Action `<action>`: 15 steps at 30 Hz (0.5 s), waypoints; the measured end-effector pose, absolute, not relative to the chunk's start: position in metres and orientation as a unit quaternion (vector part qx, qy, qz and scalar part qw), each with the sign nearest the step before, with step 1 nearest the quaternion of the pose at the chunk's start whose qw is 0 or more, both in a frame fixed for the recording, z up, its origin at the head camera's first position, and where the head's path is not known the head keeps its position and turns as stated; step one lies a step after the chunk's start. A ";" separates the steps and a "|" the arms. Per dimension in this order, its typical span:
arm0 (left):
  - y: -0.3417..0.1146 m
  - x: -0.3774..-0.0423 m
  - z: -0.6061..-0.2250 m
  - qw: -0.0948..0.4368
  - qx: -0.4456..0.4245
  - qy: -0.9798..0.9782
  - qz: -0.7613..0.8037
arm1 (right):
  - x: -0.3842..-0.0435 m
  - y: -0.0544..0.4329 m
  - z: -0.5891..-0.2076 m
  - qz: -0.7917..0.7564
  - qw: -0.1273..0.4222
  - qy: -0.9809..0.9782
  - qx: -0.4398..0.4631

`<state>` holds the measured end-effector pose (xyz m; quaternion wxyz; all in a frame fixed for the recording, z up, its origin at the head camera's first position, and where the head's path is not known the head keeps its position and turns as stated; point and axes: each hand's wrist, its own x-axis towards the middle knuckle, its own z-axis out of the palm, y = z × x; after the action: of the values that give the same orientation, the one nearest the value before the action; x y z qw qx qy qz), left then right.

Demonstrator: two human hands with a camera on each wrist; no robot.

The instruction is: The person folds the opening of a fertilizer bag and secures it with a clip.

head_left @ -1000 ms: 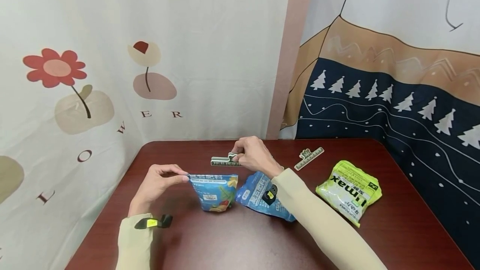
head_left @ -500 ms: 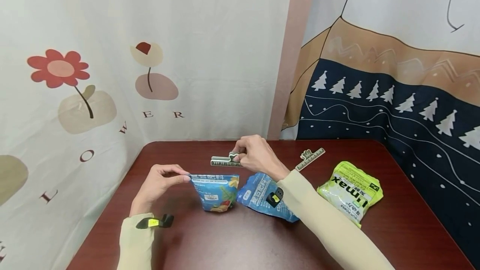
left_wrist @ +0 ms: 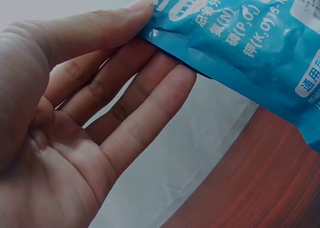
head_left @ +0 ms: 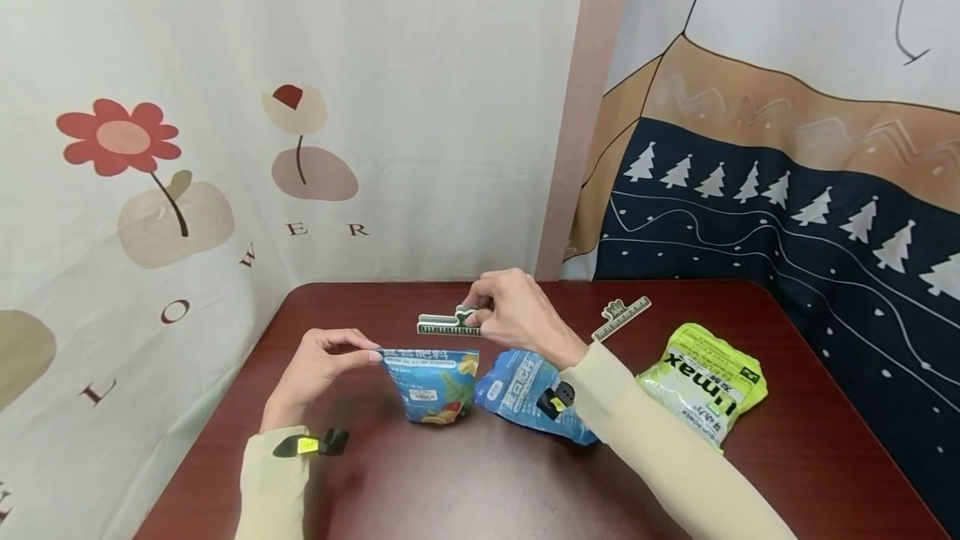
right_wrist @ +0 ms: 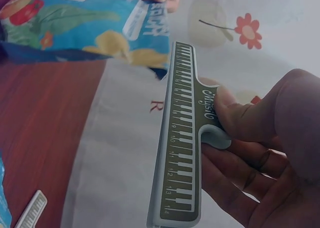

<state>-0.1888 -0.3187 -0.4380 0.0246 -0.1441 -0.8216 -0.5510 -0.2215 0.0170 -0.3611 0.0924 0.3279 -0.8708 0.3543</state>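
Note:
My left hand point(head_left: 315, 369) pinches the upper left corner of a blue printed fertilizer bag point(head_left: 438, 390) between thumb and fingers; the bag stands upright on the table, its top edge level. In the left wrist view the thumb lies over the bag's film point(left_wrist: 225, 33) and the fingers go behind it. My right hand point(head_left: 517, 315) grips the handle of a long green-and-white clip point(head_left: 442, 325) printed with piano keys. The clip hovers just beyond and above the bag's top edge. In the right wrist view the clip point(right_wrist: 182, 138) is close to the bag's corner; contact is unclear.
A second blue bag point(head_left: 517, 390) lies to the right, partly under my right forearm. Another piano-key clip point(head_left: 621, 319) rests farther back on the brown table point(head_left: 420, 482). A yellow-green bag point(head_left: 708, 377) lies at the right. Printed curtains point(head_left: 420, 107) rise behind the table.
My right hand and the clip have shifted very slightly against the bag, the clip's free end a touch to the left. The left hand keeps its hold on the bag's corner.

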 end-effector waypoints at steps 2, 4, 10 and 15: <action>-0.319 -0.189 -0.438 0.027 -0.148 -0.820 -0.552 | -0.218 0.016 -0.359 0.354 0.097 -0.868 0.336; -0.319 -0.190 -0.438 0.028 -0.150 -0.819 -0.553 | -0.215 0.015 -0.357 0.351 0.103 -0.864 0.345; -0.319 -0.190 -0.439 0.026 -0.150 -0.817 -0.556 | -0.207 0.011 -0.353 0.342 0.105 -0.857 0.370; -0.319 -0.190 -0.438 0.022 -0.157 -0.813 -0.560 | -0.204 0.009 -0.352 0.327 0.114 -0.860 0.376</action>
<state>-0.1896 -0.3189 -0.4379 0.0225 -0.1571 -0.8131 -0.5601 -0.2038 0.0090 -0.3521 0.1139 0.3757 -0.8595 0.3272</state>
